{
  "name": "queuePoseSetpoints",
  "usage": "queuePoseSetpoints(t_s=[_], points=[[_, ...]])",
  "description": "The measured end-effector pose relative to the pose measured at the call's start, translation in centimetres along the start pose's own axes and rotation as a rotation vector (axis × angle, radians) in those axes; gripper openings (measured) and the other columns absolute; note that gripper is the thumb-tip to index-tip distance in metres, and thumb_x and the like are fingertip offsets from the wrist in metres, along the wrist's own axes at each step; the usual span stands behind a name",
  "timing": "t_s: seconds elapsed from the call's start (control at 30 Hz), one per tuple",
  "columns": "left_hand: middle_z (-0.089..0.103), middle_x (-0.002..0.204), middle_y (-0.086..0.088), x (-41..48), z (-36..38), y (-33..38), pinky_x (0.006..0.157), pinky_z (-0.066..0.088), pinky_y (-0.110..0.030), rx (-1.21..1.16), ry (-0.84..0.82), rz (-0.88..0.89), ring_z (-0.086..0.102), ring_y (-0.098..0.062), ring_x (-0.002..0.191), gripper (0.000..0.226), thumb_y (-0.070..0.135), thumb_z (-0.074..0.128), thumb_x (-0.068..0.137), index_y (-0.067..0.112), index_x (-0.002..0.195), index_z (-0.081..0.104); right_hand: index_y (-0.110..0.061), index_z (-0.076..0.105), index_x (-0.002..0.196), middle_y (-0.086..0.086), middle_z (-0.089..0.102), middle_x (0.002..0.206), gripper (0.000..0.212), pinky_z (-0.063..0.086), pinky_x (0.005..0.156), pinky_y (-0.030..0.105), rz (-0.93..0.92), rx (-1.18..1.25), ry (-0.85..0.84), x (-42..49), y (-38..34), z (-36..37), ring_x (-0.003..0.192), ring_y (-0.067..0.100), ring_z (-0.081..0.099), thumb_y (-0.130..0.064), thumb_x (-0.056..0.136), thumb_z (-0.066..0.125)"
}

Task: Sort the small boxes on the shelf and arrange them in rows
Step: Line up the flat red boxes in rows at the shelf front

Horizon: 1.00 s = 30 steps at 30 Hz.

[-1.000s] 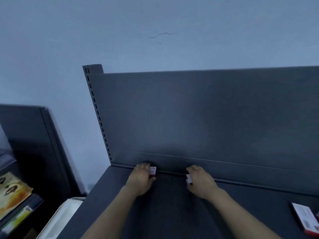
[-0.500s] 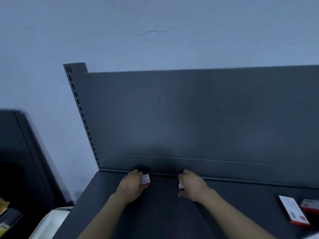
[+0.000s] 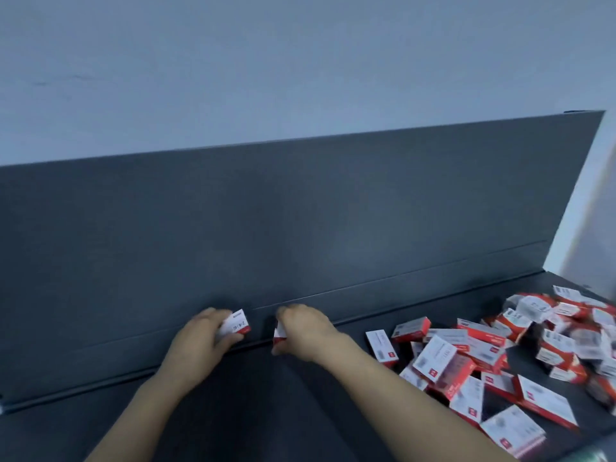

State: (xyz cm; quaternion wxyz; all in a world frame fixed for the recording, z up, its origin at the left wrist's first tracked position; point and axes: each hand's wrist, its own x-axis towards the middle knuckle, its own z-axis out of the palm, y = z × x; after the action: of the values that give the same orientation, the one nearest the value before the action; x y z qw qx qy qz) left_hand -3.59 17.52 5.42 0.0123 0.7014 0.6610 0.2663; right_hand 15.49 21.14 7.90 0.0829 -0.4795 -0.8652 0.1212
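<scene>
Left hand [image 3: 200, 341]: its grip is clamped on a small white-and-red cardboard box [image 3: 237, 323] at the back of the dark grey metal shelf [image 3: 260, 411].
Right hand [image 3: 306, 331]: its grip pinches a second small box [image 3: 279, 333].
Pile of loose boxes [image 3: 500, 355]: jumbled on the shelf's right side.
Feel: probably light, stiff and easy to dent, so hold the flat sides.

Your left hand [image 3: 200, 345] grips one small red-and-white box [image 3: 235, 323], your right hand [image 3: 306, 331] another box [image 3: 279, 335], both at the shelf [image 3: 260, 411] back; a jumbled heap [image 3: 493, 355] lies to the right
</scene>
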Motion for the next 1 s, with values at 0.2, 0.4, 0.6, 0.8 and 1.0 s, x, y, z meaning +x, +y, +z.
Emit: queuePoseSetpoints(t_s=[0.2,0.4,0.6,0.8,1.0], points=[[0.058,0.094,0.000,3.4,5.4,11.2,0.076,0.045,-0.032,-0.081,-0.033,0.083,0.056,-0.019,0.087,0.033,0.030,0.068,0.083,0.014,0.112,0.063,-0.006,0.051,0.120,0.017,0.053,0.128,0.050,0.042,0.095,0.038,0.104,0.009,0.082,-4.7,10.1,-4.3,0.119,0.034,0.050,-0.029,0.081,0.070],[0.060,0.097,-0.002,5.4,10.3,22.1,0.077,0.045,-0.031,-0.117,-0.041,0.066,0.057,-0.019,0.088,0.030,0.030,0.067,0.084,0.016,0.110,0.064,-0.005,0.051,0.114,0.016,0.055,0.123,0.046,0.043,0.090,0.037,0.165,-0.016,0.119,-10.0,22.6,-8.6,0.115,0.034,0.052,-0.032,0.081,0.068],[0.062,0.095,-0.005,5.5,13.7,29.5,0.080,0.047,-0.036,-0.109,-0.107,0.011,0.058,-0.019,0.086,0.023,0.031,0.066,0.085,0.012,0.098,0.066,-0.006,0.052,0.116,0.015,0.057,0.122,0.048,0.044,0.087,0.037,0.242,-0.078,0.095,-13.7,32.4,-11.8,0.113,0.033,0.054,-0.036,0.083,0.067],[0.064,0.087,-0.001,6.2,14.4,31.7,0.076,0.047,-0.035,-0.054,-0.187,-0.057,0.059,-0.018,0.082,0.019,0.030,0.066,0.084,0.011,0.083,0.065,-0.005,0.050,0.115,0.015,0.060,0.118,0.047,0.045,0.082,0.035,0.337,-0.074,0.108,-15.2,37.8,-13.0,0.110,0.033,0.056,-0.037,0.084,0.065],[0.066,0.091,-0.001,6.3,15.0,31.5,0.072,0.046,-0.032,0.005,-0.302,-0.167,0.060,-0.018,0.083,0.023,0.034,0.065,0.085,0.012,0.090,0.066,-0.004,0.052,0.108,0.014,0.062,0.113,0.041,0.040,0.072,0.032,0.373,-0.123,0.094,-15.2,39.5,-12.3,0.104,0.032,0.058,-0.038,0.087,0.062]])
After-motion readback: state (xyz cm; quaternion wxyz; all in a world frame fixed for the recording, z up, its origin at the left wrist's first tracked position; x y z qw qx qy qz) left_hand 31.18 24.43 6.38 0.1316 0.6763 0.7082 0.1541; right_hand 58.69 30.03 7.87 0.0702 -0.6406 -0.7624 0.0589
